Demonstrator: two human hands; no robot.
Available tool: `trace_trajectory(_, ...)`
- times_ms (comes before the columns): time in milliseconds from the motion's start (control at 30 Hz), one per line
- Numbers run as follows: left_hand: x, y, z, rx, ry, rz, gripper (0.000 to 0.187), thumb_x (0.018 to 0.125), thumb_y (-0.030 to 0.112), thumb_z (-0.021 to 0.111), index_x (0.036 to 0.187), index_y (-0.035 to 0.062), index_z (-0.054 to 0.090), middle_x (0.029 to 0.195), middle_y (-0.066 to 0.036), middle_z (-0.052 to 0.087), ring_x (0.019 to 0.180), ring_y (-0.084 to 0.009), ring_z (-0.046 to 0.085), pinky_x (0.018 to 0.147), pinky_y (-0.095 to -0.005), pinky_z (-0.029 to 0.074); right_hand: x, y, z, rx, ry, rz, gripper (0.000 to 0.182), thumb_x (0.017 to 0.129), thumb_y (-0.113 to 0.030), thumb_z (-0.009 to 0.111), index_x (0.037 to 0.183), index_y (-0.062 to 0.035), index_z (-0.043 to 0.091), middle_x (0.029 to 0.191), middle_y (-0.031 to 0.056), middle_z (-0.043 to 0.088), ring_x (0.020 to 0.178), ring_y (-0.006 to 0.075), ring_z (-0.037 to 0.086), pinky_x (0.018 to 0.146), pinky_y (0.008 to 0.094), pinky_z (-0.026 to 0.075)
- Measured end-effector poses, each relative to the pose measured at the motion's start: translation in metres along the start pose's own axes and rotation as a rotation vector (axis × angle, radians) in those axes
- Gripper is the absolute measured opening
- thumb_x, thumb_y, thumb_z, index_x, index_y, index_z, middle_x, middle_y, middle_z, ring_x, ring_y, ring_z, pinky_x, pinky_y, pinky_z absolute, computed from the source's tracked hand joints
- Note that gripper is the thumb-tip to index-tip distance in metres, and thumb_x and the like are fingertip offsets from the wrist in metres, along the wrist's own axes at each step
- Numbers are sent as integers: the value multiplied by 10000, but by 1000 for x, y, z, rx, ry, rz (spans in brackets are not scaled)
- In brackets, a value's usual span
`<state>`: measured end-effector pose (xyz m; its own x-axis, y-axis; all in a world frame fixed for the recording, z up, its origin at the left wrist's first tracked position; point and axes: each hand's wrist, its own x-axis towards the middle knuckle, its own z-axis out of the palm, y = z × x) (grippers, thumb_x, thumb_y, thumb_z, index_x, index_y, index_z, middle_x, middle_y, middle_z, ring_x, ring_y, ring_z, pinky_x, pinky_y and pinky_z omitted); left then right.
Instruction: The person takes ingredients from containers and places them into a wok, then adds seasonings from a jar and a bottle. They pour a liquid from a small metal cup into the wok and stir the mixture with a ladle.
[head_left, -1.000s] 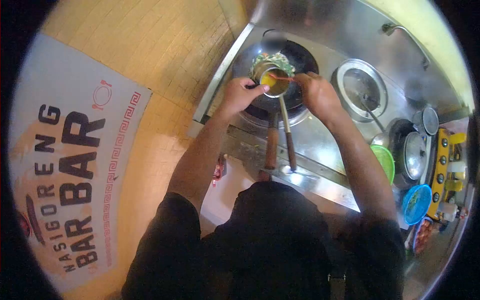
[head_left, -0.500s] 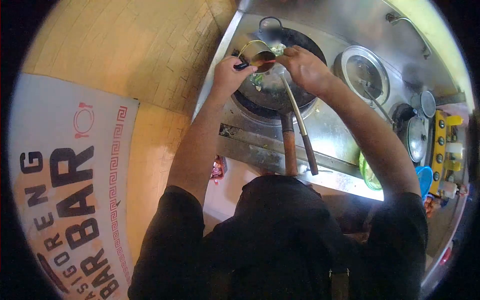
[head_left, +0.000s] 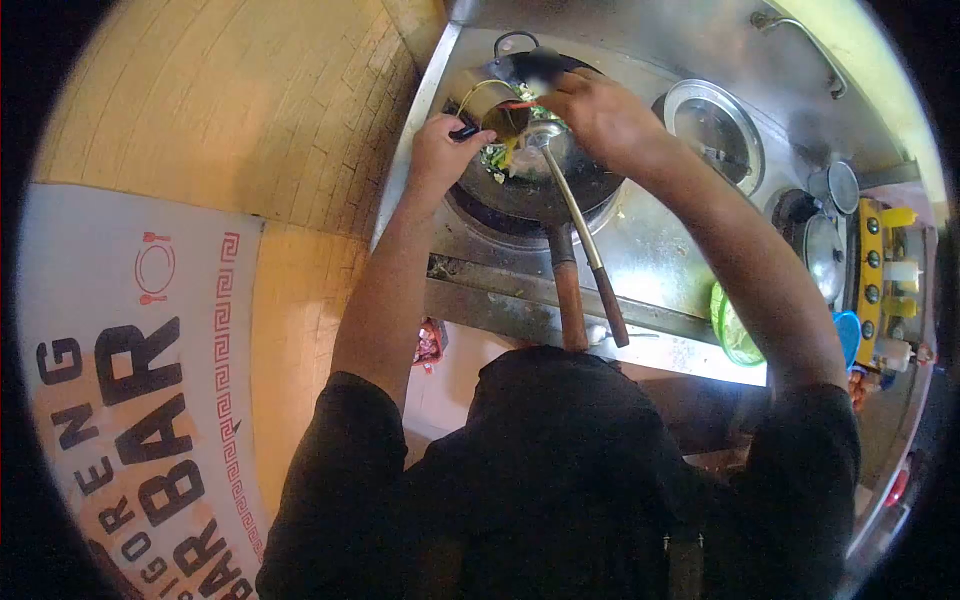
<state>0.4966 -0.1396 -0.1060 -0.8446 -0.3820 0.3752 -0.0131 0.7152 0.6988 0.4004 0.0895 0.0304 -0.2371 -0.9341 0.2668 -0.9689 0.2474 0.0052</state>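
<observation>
My left hand (head_left: 445,150) is closed on the black handle of a metal cup (head_left: 490,105), tilted over the wok (head_left: 520,200). My right hand (head_left: 605,115) is pinched on a thin orange-red utensil (head_left: 522,104) whose end is at the cup's mouth. Chopped green and white food (head_left: 496,160) lies in the wok beneath. A long-handled ladle (head_left: 572,205) rests in the wok, its handle leaning out beside the wok's wooden handle (head_left: 569,300).
On the right of the steel stove top (head_left: 650,250) are a round metal pan (head_left: 715,130), a lidded pot (head_left: 825,260), a green basket (head_left: 735,330) and a blue bowl (head_left: 848,338). Bottles (head_left: 900,270) stand at the far right. A printed banner (head_left: 150,380) hangs on the left.
The cup in my left hand has tipped further over the wok, and yellowish contents show below its mouth. My right hand has moved slightly up. The whole view has shifted a little.
</observation>
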Motion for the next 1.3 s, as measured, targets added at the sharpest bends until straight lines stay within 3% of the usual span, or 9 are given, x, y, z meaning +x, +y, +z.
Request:
trace_trajectory(167,-2,0,1,-12,-42,-21,425,700,360,820,717,-16,623,665,-86,609,601,-135,557,553,-302,444,10,-6,36,-4,-137,20,267,792,-67,542,1045,-44,626,1024,125,612,1019,282,575,910,354,465)
trace_trajectory(267,-4,-5,3,32,-26,-59,413,721,365,809,744,-15,648,700,-82,633,623,-118,577,544,-281,441,-14,-17,13,-19,-59,-39,266,798,-70,535,1048,-38,623,1015,122,615,1007,276,580,885,346,476)
trace_trajectory(367,-1,13,-6,-62,-147,-331,415,729,364,794,713,-20,636,654,-128,583,645,-231,616,551,-348,473,-23,-24,-24,-13,-22,-1,357,757,-43,564,1110,-40,612,1023,126,601,995,283,571,870,347,487)
trace_trajectory(567,1,19,3,-739,-140,-783,448,808,378,725,916,-45,621,772,-85,585,623,-174,610,543,-255,530,9,-25,-15,14,-56,109,333,775,-43,555,1102,-42,613,1044,147,612,1045,298,582,863,376,498)
trace_trajectory(733,2,35,-5,-730,-108,-946,343,860,323,673,999,14,621,785,-51,546,604,-189,577,566,-273,534,24,-24,15,158,-130,215,307,806,-88,583,1111,-74,615,1047,165,617,1016,326,598,877,388,494)
trace_trajectory(833,-12,41,-3,-742,-99,-934,326,867,342,660,967,33,636,743,-18,534,583,-157,564,541,-253,501,-1,-22,9,192,190,232,439,777,-152,669,1202,-86,578,1117,191,606,988,349,607,886,393,493)
trace_trajectory(1000,-44,128,-17,-462,-144,-814,419,850,400,656,876,-18,637,767,-56,616,584,-124,595,465,-231,457,-142,-33,-70,437,372,491,500,773,-134,721,1246,-92,563,1092,188,625,891,300,633,804,380,515)
trace_trajectory(1067,-58,171,-11,-443,-327,-710,426,869,416,629,904,-9,645,789,-45,628,602,-107,592,472,-220,433,-233,-43,-90,517,329,680,448,796,-170,705,1214,-82,570,1099,176,618,911,317,627,801,401,509)
trace_trajectory(1300,-143,370,163,-671,-820,-393,340,880,353,631,897,15,658,759,-50,632,627,-113,595,533,-235,454,-543,-132,-99,459,316,1452,390,803,-108,699,1180,-53,614,937,148,647,735,227,617,686,317,500)
